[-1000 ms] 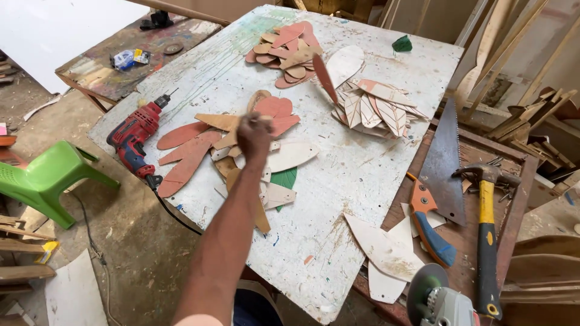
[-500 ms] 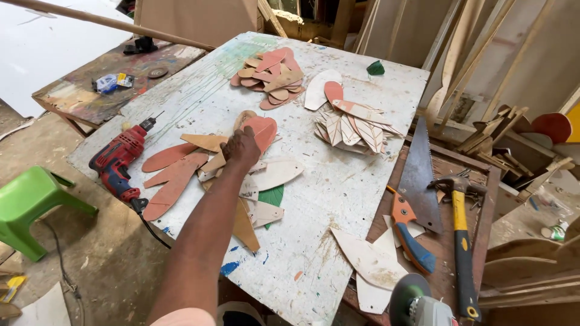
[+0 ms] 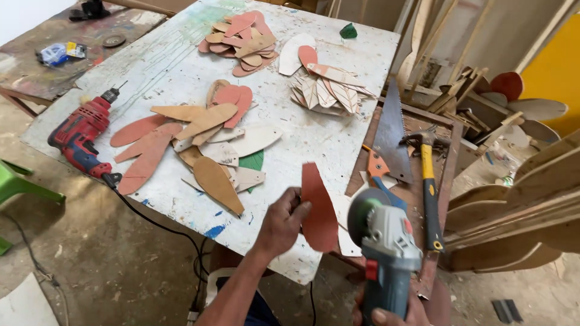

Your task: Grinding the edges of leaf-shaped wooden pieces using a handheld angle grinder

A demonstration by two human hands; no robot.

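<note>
Head view: hands grip flat reddish leaf-shaped board (image 3: 319, 208), grey grinder (image 3: 386, 253).

The table (image 3: 181, 60) carried a drill (image 3: 81, 136) at its left edge, with a spread of flat cutouts (image 3: 199, 145) just to its right. A second heap of cutouts (image 3: 241, 39) lay at the far side, and a fanned stack (image 3: 329, 90) sat right of it. A saw (image 3: 391, 136) and a hammer (image 3: 429, 181) lay side by side on a bench (image 3: 450, 130) to the right of the table. At the table's near edge, the left hand (image 3: 281, 223) held a cutout piece (image 3: 319, 208), touching the disc of the grinder (image 3: 386, 247) gripped by the right hand (image 3: 393, 314).
</note>
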